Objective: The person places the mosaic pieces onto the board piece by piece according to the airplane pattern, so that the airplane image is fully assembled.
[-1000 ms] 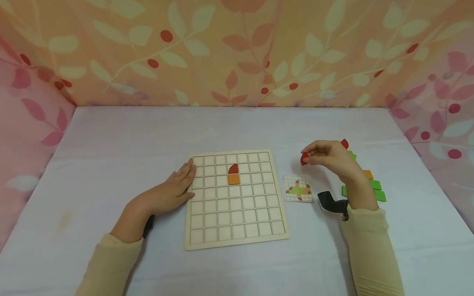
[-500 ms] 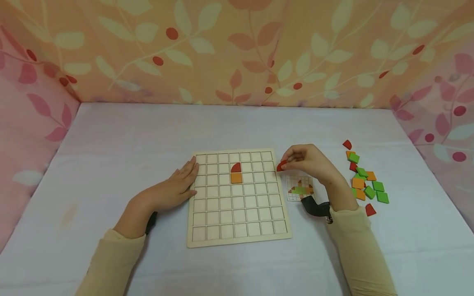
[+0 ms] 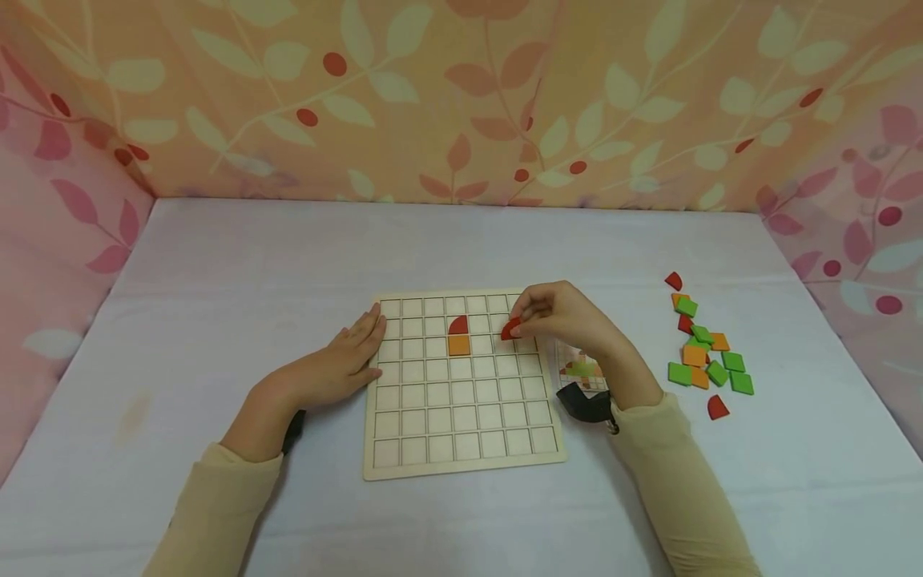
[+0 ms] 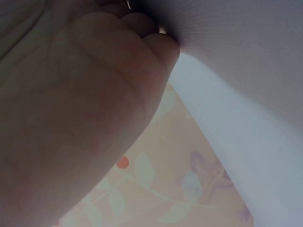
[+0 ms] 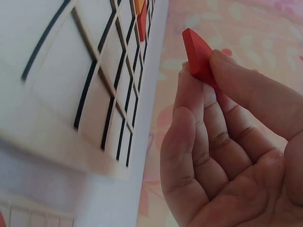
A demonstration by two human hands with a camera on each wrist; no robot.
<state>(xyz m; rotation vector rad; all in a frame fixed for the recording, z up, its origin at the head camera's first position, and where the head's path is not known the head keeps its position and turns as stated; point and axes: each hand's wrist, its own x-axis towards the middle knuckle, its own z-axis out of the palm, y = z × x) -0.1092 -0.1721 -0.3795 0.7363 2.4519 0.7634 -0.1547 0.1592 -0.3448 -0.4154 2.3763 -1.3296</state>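
A wooden grid board [image 3: 461, 469] lies mid-table. In its upper part a red quarter-circle tile [image 3: 458, 325] sits directly above an orange square tile [image 3: 459, 345]. My left hand [image 3: 328, 365] rests with extended fingers against the board's left edge; the left wrist view shows mostly palm. Over the board's upper right, my right hand [image 3: 566, 320] pinches another red quarter-circle tile [image 5: 201, 54] between thumb and fingertips. In the right wrist view that tile is held apart from the grid.
A small pattern card [image 3: 580, 370] lies right of the board, partly covered by the right wrist. Farther right is a loose pile of green square tiles [image 3: 741, 384], orange ones [image 3: 695, 355] and red quarter-circle tiles [image 3: 717, 407]. A floral cloth [image 3: 461, 104] stands behind the table.
My right hand has moved left with the pinched red tile, from beyond the card to over the board's right side. The left hand stays at the board's left edge.
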